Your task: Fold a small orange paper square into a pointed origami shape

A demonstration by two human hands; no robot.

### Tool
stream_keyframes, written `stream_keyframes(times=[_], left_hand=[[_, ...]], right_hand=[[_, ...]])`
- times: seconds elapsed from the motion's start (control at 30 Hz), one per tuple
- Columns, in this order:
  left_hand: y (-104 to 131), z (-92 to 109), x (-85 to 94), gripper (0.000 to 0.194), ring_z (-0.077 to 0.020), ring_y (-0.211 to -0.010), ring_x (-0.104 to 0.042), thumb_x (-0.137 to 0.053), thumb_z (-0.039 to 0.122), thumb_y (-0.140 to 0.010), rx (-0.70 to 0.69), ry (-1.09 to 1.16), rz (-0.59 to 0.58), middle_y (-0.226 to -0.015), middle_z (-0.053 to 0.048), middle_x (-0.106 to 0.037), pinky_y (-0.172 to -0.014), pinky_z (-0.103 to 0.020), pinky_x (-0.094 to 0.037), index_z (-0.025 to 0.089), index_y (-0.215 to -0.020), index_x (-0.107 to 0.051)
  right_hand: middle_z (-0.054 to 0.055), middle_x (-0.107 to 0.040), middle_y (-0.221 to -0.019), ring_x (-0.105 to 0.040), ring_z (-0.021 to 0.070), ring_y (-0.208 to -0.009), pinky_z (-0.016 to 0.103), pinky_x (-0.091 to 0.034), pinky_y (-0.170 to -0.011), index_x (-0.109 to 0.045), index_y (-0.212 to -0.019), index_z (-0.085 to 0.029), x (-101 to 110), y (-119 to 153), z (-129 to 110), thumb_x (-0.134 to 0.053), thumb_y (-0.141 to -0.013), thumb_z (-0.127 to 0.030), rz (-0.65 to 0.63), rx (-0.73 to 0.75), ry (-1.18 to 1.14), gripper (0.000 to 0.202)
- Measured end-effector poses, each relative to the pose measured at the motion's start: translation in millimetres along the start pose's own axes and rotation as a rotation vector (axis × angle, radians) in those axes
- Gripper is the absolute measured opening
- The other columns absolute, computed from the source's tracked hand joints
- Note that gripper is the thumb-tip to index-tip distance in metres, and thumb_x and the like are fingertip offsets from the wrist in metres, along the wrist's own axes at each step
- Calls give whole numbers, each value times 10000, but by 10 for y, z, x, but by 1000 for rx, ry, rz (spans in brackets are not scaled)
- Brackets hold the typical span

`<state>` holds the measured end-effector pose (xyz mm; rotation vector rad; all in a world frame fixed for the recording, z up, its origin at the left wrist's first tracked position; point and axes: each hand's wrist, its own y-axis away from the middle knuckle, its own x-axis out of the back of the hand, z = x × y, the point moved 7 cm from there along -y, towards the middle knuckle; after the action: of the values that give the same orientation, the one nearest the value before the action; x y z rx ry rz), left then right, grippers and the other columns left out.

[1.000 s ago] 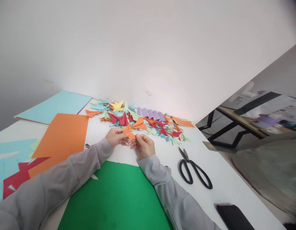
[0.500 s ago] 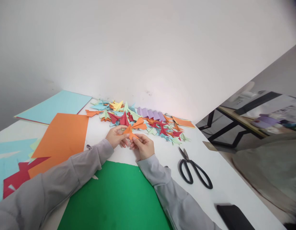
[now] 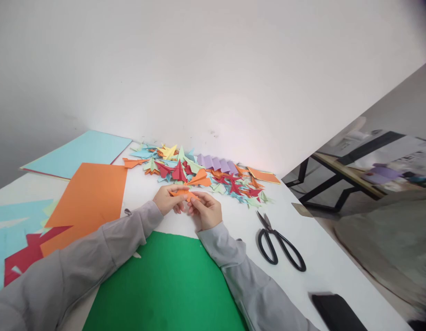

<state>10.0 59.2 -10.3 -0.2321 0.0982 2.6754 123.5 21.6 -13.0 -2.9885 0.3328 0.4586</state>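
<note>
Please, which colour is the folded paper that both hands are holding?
The folded paper is orange; it shows best in the head view.

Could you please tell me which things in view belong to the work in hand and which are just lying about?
In the work, as far as I can judge:
small orange folded paper, held in the left hand and right hand
probably the pile of folded paper shapes beyond it

Apparently just lying about, with neither hand on them:
scissors
black flat object
green sheet
large orange sheet
</note>
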Motion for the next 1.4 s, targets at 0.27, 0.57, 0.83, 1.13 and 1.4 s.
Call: stream_keyframes(times=[0.27, 0.57, 0.83, 1.13, 1.4], left_hand=[[-5, -13, 22, 400, -122, -361, -533, -725, 252, -552, 44, 50, 34, -400, -5, -569, -360, -218, -425, 63, -896, -647], [9, 20, 53, 260, -115, -351, -522, -697, 179, -567, 43, 85, 93, -402, 0, -564, -352, -220, -424, 81, -806, -671], [16, 25, 39, 223, -112, -365, -533, -707, 133, -529, 96, 178, 92, -453, -11, -590, -347, -216, -422, 82, -743, -671], [0, 14, 24, 189, -110, -358, -524, -706, 133, -516, 118, 189, 43, -422, -12, -575, -348, -208, -404, 88, -696, -676], [-1, 19, 12, 170, -111, -347, -519, -694, 172, -518, 99, 162, 1, -391, -21, -570, -343, -198, -393, 83, -661, -669]], right_hand=[[-12, -643, -512, -544, 119, -364, 233, -422, -353, -641, -795, -169, 1, -2, -12, -695, -562, -236, -36, 0, -12, 248], [0, -654, -524, -554, 111, -371, 220, -437, -365, -647, -799, -164, 4, -2, 19, -652, -610, -240, -53, -30, -41, 204], [3, -670, -536, -562, 116, -371, 207, -433, -348, -649, -775, -167, 1, -19, 19, -663, -567, -193, -63, -41, -80, 210], [24, -674, -543, -571, 124, -392, 211, -433, -353, -668, -720, -158, -1, -25, 33, -602, -589, -169, -93, -101, -149, 147], [37, -678, -551, -571, 125, -404, 216, -440, -374, -672, -699, -148, -13, -13, 16, -569, -584, -166, -109, -104, -151, 155]])
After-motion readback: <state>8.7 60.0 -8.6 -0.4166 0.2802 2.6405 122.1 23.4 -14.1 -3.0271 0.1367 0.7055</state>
